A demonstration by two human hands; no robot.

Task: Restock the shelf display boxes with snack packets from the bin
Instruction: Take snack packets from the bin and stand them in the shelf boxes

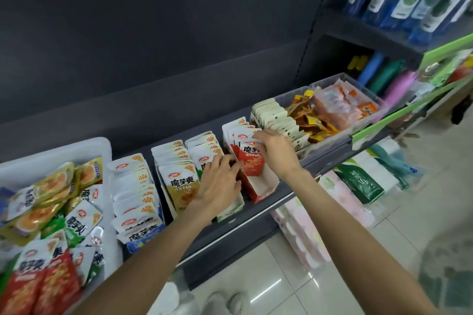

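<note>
Restocking stands part done: red box [252, 179] on the shelf [302, 188] holds packets only at its rear, its front floor bare. Right hand [273, 151] grasps a red packet [252, 161] upright inside it. Left hand [220, 181], fingers fairly straight, rests just left of that box, grasping nothing visible. Bin [51, 151], well left, remains heaped with packets.

Readable print on the packets in front of us

We read "魔芋爽" in bold black on the yellow-front packet [182, 188] leading its display box, with "20" in its top corner; the same "20" repeats along the white packet tops [135, 188] of the neighbouring box. On the red packet [252, 161] we make out only "魔芋"; smaller print is too blurred.
</note>
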